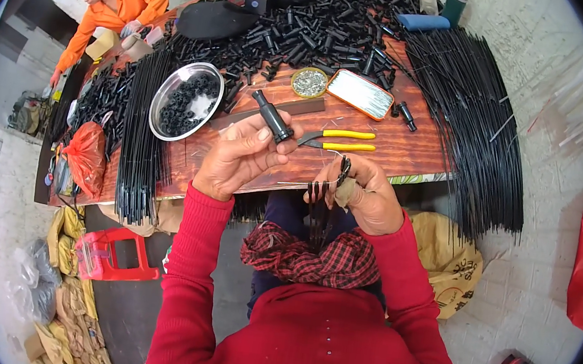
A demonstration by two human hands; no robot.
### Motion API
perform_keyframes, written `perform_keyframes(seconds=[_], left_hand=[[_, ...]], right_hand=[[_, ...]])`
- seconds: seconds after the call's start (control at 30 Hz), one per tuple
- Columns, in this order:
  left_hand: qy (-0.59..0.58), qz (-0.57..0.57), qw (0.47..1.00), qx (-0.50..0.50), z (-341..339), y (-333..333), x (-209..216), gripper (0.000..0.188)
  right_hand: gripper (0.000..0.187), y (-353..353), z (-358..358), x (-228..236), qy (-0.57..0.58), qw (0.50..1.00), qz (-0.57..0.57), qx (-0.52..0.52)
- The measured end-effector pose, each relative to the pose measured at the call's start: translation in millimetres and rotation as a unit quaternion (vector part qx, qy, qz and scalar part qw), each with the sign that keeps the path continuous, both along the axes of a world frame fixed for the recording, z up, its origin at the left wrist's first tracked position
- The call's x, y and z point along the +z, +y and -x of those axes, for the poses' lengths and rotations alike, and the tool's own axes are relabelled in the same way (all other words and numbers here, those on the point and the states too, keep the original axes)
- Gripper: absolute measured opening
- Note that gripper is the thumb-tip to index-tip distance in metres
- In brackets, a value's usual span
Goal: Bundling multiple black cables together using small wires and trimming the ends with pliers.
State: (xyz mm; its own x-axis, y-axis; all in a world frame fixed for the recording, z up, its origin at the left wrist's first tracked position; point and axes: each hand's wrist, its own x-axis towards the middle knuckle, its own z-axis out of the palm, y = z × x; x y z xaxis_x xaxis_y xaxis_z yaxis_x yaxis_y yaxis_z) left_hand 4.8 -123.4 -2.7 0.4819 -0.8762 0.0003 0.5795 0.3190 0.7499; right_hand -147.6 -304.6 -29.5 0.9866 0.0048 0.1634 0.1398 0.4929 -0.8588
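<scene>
My left hand (241, 153) grips a black plastic tube-shaped part (271, 117) between thumb and fingers, its wide flanged end toward my right. Beside it, my right hand (370, 195) is closed around several dark thin strips (317, 210) that hang down, with a small black ring-like piece (344, 168) and a thin metal wire (298, 183) at the fingertips. Some light wrapping covers a finger of that hand. Just beyond lie pliers with yellow handles (349, 135). The two hands are apart, above my lap at the table's near edge.
A big heap of black tubular parts (308, 36) covers the back of the wooden table (410, 152). Bundles of black rods (467, 123) lie at both sides. A metal bowl (158, 106) holds small black rings. A tray of pins (360, 95) sits mid-table. A person in orange (121, 4) works far left.
</scene>
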Motion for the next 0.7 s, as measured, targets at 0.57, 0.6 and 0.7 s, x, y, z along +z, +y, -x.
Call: perform_keyframes(seconds=[0.57, 0.6, 0.7], left_hand=[[-0.379, -0.374, 0.802, 0.271, -147.8, -38.3, -90.8, 0.014], [-0.547, -0.417, 0.661, 0.301, -162.3, -40.0, -100.6, 0.019], [-0.642, -0.499, 0.482, 0.326, -185.3, -53.2, -120.6, 0.03]], right_hand=[[0.039, 2.2, 7.3, 3.1, 0.018, 1.0, -0.013, 0.015], [0.039, 2.9, 6.5, 4.7, 0.017, 1.0, -0.008, 0.016], [0.041, -0.2, 4.7, 8.1, 0.024, 1.0, -0.014, 0.01]])
